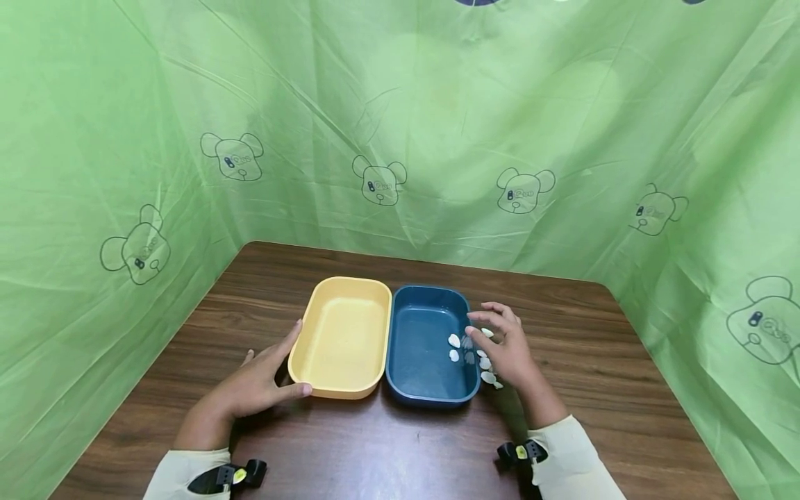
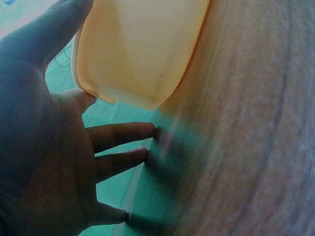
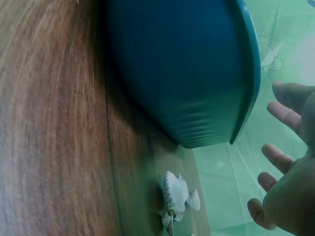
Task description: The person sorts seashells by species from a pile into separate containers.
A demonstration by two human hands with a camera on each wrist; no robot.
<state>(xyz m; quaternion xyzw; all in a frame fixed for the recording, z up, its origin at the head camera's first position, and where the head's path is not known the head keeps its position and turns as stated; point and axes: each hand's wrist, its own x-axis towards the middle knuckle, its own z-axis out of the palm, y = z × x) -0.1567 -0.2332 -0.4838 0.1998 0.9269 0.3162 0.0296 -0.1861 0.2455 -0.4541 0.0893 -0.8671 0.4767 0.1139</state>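
Observation:
My left hand [image 1: 262, 380] spreads its thumb and forefinger against the near left corner of a yellow tray [image 1: 340, 340]. In the left wrist view the other fingers reach straight down beside the tray. Touching its right side is a blue tray [image 1: 421, 354] with two white seashells [image 1: 454, 341] inside, near the right wall. Over the blue tray's right rim hovers my right hand [image 1: 509, 351], its fingers loosely bent and parted, holding nothing. Several white seashells [image 1: 488, 378] lie on the table beneath that hand, partly hidden by it; the right wrist view shows a ridged shell [image 3: 174, 194] close up.
Both trays stand on a dark wood-grain table [image 1: 562, 333]. A green curtain [image 1: 437, 104] with printed bear heads encloses its back and sides. Each wrist wears a black strap with a small camera.

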